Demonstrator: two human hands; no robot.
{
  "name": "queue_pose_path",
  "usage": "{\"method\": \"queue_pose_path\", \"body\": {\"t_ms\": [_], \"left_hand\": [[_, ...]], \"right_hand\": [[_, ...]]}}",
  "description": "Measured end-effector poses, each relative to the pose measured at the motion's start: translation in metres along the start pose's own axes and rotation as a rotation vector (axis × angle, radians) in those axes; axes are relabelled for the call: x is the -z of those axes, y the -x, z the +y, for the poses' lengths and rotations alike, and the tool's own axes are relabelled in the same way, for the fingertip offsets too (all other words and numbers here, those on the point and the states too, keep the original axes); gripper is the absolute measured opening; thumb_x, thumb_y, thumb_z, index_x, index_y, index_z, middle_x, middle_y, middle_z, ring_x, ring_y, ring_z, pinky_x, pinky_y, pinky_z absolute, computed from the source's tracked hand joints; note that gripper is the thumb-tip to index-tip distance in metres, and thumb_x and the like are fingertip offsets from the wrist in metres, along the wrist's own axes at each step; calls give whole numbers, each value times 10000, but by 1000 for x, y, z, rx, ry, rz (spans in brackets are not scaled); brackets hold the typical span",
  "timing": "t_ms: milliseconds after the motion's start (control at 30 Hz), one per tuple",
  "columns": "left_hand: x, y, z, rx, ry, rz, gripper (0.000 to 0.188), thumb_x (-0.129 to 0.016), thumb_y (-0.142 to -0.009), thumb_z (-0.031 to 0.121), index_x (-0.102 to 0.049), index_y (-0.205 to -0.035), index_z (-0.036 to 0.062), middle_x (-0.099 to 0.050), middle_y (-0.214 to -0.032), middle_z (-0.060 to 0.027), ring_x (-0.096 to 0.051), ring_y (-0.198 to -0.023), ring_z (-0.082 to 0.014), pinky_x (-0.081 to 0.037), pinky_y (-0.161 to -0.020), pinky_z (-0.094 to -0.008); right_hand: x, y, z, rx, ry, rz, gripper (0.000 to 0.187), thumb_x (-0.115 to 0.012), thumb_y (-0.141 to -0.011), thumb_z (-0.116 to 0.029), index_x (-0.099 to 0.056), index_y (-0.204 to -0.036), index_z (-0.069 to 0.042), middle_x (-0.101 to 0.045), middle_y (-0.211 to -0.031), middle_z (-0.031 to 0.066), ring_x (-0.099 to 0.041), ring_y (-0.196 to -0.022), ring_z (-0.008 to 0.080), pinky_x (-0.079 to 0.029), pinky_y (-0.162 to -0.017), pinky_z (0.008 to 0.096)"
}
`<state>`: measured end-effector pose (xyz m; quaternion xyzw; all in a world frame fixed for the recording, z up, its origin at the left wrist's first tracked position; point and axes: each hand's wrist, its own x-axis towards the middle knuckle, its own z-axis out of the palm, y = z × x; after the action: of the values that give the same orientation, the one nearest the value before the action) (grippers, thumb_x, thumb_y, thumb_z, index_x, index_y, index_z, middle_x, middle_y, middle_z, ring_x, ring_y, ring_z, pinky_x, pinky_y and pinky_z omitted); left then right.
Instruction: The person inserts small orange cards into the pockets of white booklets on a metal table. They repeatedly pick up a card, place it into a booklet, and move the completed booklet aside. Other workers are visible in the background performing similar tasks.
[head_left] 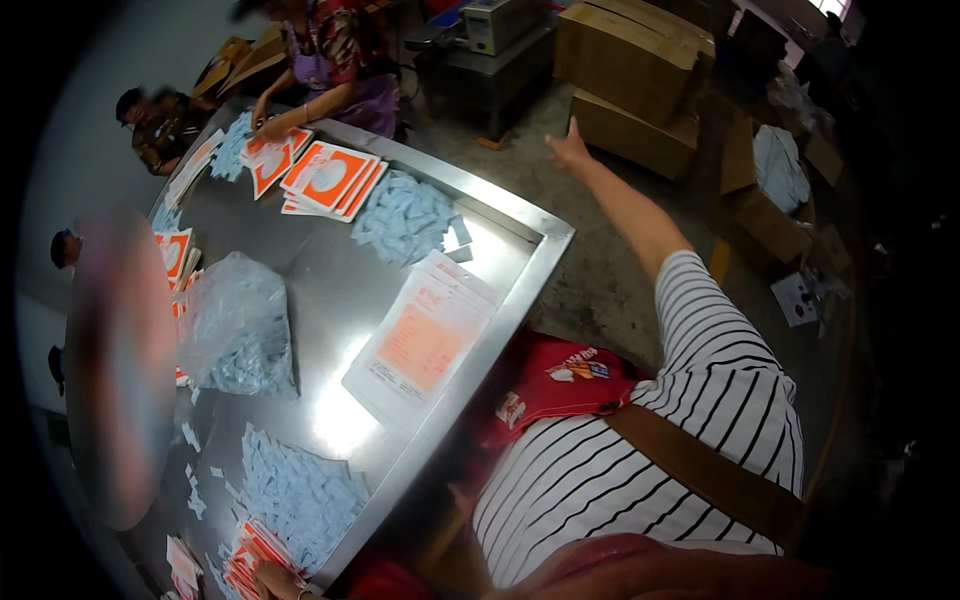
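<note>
My right arm in its black-and-white striped sleeve reaches forward, away from the metal table (480, 195). My right hand (568, 155) is in the air over the floor, fingers apart, one stretched out, with nothing in it. Only a small patch of skin beside my red apron (560, 385) may be my left hand (460, 497); its fingers are hidden. On the table nearest me lies a clear bag (420, 335) with an orange-and-white label. Beyond it are a pile of light-blue strips (400, 215) and a stack of orange-and-white cards (335, 180).
A full clear plastic bag (240, 325) and another blue heap (300, 490) lie on the table. At the lower left another person's hand (275, 580) touches orange cards. A co-worker (325, 75) handles cards at the far end. Cardboard boxes (635, 75) stand ahead right.
</note>
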<state>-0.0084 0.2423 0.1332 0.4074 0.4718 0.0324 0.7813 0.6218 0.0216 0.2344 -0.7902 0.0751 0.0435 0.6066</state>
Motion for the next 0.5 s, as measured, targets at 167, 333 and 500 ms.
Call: {"method": "queue_pose_path", "body": {"t_ms": [167,333,500], "left_hand": [[-30,33,45,-20,-44,-299,460,-481,-884,264,-424,-1223,-42,-514,-1173,-172,-505,-1078,-266,-406,-897,-362],[-81,44,138,-580,-149,-588,388,-434,-892,162,-426,-1212,-57,-488,-1195,-186,-493,-1093,-268,-385,-935,-375],[-68,-65,191,-752,-651,390,660,-573,-803,303,-311,-1267,-86,-418,-1247,-250,-414,-1171,-320,-348,-960,-373]], "right_hand": [[106,-6,-66,143,160,498,506,-561,-786,-141,-382,-1245,-24,-488,-1179,191,-509,-1050,283,-425,-878,350],[7,134,-23,181,-99,-656,325,-488,-858,-79,-460,-1169,10,-554,-1094,133,-557,-1000,218,-475,-825,322],[-104,194,47,486,513,-763,600,-579,-780,-287,-363,-1247,21,-492,-1157,244,-531,-1019,301,-411,-881,374]]}}
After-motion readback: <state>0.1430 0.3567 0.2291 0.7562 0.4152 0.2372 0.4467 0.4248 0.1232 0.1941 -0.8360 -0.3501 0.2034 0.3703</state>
